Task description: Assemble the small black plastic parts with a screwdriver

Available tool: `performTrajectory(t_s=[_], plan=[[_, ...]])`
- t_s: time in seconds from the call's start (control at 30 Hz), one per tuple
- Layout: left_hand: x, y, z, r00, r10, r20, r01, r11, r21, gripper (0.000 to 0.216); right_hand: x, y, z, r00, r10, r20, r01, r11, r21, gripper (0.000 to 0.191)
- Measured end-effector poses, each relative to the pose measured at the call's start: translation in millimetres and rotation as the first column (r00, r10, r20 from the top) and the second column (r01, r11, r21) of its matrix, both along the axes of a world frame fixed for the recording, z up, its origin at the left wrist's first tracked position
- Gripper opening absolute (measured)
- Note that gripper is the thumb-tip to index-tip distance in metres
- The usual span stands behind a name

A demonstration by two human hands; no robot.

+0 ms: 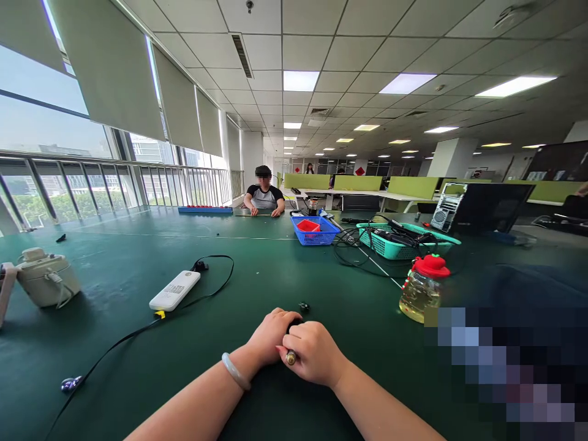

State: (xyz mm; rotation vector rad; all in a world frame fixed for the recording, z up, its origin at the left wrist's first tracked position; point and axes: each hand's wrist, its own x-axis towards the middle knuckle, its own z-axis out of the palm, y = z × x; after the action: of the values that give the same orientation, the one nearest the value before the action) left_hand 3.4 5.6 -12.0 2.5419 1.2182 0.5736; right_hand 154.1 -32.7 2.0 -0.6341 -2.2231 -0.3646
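Observation:
Both my hands rest together on the dark green table [138,269] in front of me. My left hand [269,334], with a pale bangle [235,372] on its wrist, is closed over a small dark object that its fingers mostly hide. My right hand [315,354] is closed beside it, gripping a small tool whose round brass-coloured end [291,358] sticks out toward me. A tiny dark part [304,306] lies on the table just beyond my hands.
A white power bank [175,290] with a black cable lies to the left, a beige device [46,277] at far left. A bottle with a red lid [423,286] stands right. Blue [315,232] and teal [404,242] baskets sit farther back. Another person [263,195] sits at the far end.

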Motion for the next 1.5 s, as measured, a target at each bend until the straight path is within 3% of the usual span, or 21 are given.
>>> performTrajectory(t_s=[0.13,0.23,0.37,0.47,0.63,0.8,0.93,1.07,1.27,1.5], plan=[[2,1,0.0,1.000,-0.003,-0.008,0.003,1.000,0.017,0.040,0,0,2.3,0.999,-0.003,-0.034,0.001,0.998,-0.069,0.036],[4,0,1.5,1.000,-0.007,-0.012,0.007,0.999,0.035,0.027,4,3,4.8,0.994,-0.034,-0.102,0.014,0.982,-0.190,0.036],[6,-1,2.7,1.000,0.024,-0.015,-0.023,0.999,0.045,0.016,11,10,6.4,0.964,-0.114,-0.239,0.012,0.921,-0.390,0.039],[5,-3,4.8,0.998,0.063,-0.014,-0.063,0.998,0.027,0.022,16,14,6.2,0.923,-0.174,-0.343,-0.026,0.862,-0.506,0.041],[4,-7,10.7,0.998,0.059,-0.003,-0.059,0.998,-0.010,0.029,20,19,5.1,0.861,-0.257,-0.440,-0.068,0.798,-0.599,0.045],[4,-7,10.9,0.998,0.063,-0.004,-0.063,0.998,0.007,0.028,18,15,6.3,0.867,-0.260,-0.424,-0.025,0.829,-0.559,0.044],[4,-6,7.3,0.999,0.045,-0.008,-0.044,0.998,0.050,0.018,16,5,11.1,0.932,-0.125,-0.340,0.000,0.939,-0.345,0.040],[5,-6,5.6,1.000,0.018,-0.008,-0.018,0.997,0.069,0.021,15,0,14.3,0.947,-0.068,-0.314,0.007,0.981,-0.191,0.036],[5,-4,4.4,0.999,0.029,-0.025,-0.027,0.997,0.078,0.019,16,4,10.6,0.947,-0.077,-0.313,0.011,0.978,-0.207,0.036],[6,-7,8.1,0.999,0.034,-0.042,-0.031,0.997,0.070,0.013,16,3,13.0,0.955,-0.126,-0.267,0.038,0.949,-0.313,0.038]])
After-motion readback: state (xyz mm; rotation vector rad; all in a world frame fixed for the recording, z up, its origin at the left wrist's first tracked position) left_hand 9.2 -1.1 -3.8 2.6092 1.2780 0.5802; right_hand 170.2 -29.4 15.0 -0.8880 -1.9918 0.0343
